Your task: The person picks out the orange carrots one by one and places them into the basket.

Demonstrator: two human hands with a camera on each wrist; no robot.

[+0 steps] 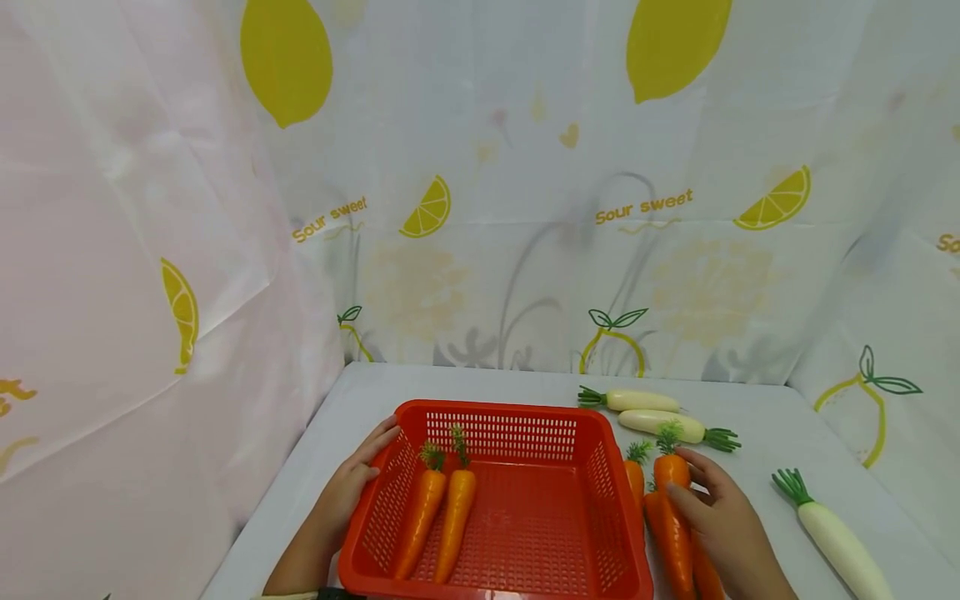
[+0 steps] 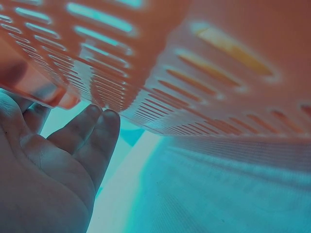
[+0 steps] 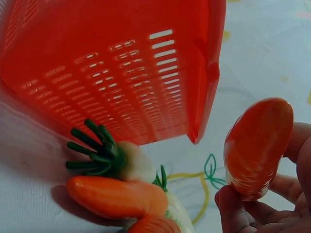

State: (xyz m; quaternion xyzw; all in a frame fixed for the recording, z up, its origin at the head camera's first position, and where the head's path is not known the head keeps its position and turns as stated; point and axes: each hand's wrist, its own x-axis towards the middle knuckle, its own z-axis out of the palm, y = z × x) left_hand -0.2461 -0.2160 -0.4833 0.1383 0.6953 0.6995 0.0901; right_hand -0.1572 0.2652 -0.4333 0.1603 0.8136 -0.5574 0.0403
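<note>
Carrot (image 1: pixel 672 500) grasped in right hand (image 1: pixel 723 521) beside red basket (image 1: pixel 525 414); left hand (image 1: pixel 352 483) steadied rim, fingers relaxed. Probably needed lifting over wall next.

two white radishes (image 1: pixel 633 401): I see them at 1 o'clock on the table, lying side by side, one green top toward 9, the other toward 3.
third white radish (image 1: pixel 836 537): alone at 4 o'clock, well apart from the pair, leaves toward 11.
pair of carrots (image 1: pixel 456 517): at 7 o'clock, side by side, green tops toward 12.
white table cover (image 1: pixel 465 383): plain, under everything.
lemon-print backdrop (image 1: pixel 525 208): from 9 round to 3; I read "Sour sweet" twice.
</note>
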